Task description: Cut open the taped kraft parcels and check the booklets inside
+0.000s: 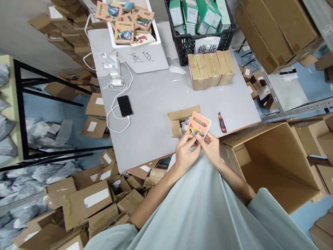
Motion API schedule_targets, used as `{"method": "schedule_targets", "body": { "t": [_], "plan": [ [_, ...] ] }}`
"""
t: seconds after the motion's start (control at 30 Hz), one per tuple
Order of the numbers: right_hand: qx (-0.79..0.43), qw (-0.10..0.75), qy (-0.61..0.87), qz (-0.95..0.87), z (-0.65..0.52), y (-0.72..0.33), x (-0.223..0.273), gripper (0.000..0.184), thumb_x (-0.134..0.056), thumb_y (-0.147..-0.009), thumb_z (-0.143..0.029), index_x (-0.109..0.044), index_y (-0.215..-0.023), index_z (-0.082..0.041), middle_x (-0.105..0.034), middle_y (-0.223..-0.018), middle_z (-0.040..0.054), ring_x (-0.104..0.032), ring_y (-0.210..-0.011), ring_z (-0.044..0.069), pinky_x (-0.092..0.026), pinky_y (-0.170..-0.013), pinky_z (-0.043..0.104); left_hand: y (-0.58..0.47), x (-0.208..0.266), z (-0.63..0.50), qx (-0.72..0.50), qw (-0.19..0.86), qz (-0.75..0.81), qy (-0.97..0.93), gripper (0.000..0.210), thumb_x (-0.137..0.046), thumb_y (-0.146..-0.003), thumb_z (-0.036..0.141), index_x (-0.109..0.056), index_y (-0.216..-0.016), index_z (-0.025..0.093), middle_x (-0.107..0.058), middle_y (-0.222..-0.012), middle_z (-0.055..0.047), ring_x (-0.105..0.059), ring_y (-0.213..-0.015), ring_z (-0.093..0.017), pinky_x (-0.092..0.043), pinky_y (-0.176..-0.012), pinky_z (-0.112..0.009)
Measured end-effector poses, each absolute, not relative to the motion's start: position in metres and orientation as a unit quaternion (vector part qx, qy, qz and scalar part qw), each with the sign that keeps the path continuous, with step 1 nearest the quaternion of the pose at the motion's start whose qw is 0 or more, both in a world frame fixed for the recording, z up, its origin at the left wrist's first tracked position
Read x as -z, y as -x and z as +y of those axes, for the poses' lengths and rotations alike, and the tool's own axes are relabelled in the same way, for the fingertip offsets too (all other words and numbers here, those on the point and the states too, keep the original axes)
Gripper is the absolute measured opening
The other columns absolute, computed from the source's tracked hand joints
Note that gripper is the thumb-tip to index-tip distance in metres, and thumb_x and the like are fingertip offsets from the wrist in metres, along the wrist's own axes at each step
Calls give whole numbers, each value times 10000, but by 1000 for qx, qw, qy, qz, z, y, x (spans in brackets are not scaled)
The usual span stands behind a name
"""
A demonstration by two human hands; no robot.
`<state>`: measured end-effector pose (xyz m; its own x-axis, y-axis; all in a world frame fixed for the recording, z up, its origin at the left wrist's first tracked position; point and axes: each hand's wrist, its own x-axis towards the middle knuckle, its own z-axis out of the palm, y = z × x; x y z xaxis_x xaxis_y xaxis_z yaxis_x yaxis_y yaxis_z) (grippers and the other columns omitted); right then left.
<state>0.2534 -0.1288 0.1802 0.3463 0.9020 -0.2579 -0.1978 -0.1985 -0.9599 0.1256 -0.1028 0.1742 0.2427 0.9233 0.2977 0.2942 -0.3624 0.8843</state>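
Between my two hands is a small orange-pink printed card point(199, 122) with a rainbow picture, held by its lower edge. The fingers of my left hand point(186, 151) are closed on its lower left corner. My right hand point(210, 147) pinches it from the right, thumb on the front. Just behind the card sits a small open cardboard box point(175, 127) with its flap up and clear plastic wrap inside, partly hidden by the card. A red and black utility knife point(222, 123) lies on the table to the right of my hands.
On the grey table point(153, 114) stand taped small boxes point(212, 71), a black crate point(182, 48) of green-and-white boxes and a white foam box point(148, 60) of similar cards. A phone point(125, 106) with its cable lies left. A large open carton point(275, 163) stands at right; cartons point(88, 198) pile lower left.
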Motion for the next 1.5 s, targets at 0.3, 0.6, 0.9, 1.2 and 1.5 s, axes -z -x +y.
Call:
{"method": "schedule_targets", "body": {
  "t": [0.3,0.6,0.9,1.2,1.5],
  "plan": [
    [-584,537,546,-270,-122,-294,-182,525,-925,-807,-705,-856,-1034,-237,-883,-1114,78,-834,-1016,307,-694,-930,441,-90,-170,-63,-367,577,480,-550,465,-845,-935,592,-869,-1191,205,-822,-1117,-99,-745,-941,-222,-613,-835,-342],
    [-496,497,577,-417,-126,-311,-168,373,-831,-971,-595,-894,-1157,-278,-858,-1253,82,-797,-1194,298,-635,-1100,473,-85,-163,-53,-372,568,431,-594,340,-872,-927,560,-899,-1068,253,-833,-1071,-85,-769,-983,-231,-633,-869,-365],
    [-165,446,557,-681,-147,-319,-159,479,-593,-1107,-160,-801,-1376,-498,-727,-1496,42,-660,-1419,271,-577,-1163,560,-82,-163,-46,-414,493,364,-673,251,-748,-1055,497,-895,-976,309,-871,-1203,-70,-752,-1347,-293,-574,-1214,-561],
    [-135,414,596,-675,-154,-312,-164,450,-563,-1095,-179,-837,-1313,-461,-776,-1295,59,-715,-1246,268,-566,-1070,498,-82,-172,-46,-416,521,385,-638,269,-826,-976,565,-887,-908,313,-882,-1115,-68,-768,-1297,-309,-579,-1193,-571],
    [-373,534,650,-392,-140,-301,-176,573,-824,-952,-557,-708,-1457,-311,-807,-1030,35,-699,-822,217,-631,-837,375,-85,-179,-48,-368,592,431,-573,624,-898,-899,557,-744,-1407,230,-829,-945,-54,-787,-892,-214,-650,-879,-362]
  ]
}}
